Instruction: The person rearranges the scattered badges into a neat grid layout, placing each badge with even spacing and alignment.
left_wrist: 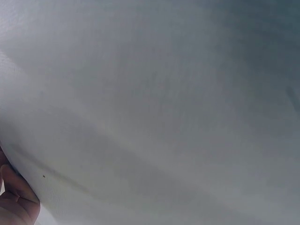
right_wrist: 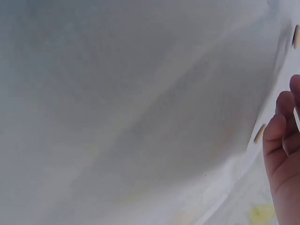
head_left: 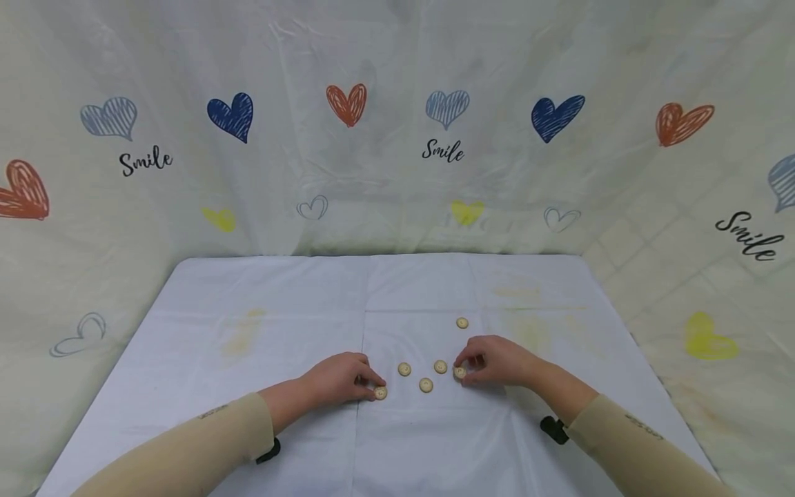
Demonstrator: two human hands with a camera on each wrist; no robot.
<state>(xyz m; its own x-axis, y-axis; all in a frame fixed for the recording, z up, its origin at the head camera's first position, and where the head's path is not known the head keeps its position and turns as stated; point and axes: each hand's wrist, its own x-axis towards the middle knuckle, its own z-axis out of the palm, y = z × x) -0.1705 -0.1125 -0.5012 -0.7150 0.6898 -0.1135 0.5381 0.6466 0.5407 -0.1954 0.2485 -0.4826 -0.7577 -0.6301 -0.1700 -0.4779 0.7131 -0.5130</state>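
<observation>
Left hand (head_left: 338, 378) grip on button (head_left: 380, 393), right hand (head_left: 497, 360) grip on another button (head_left: 459, 373)

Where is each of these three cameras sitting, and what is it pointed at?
Head: worn on the head, looking down at the table; both hands, left hand, right hand, five buttons.
Left wrist: faces the white cloth; a fingertip shows.
Right wrist: faces cloth; fingers and two buttons.
Shared: white cloth; head and right-wrist views share buttons.
</observation>
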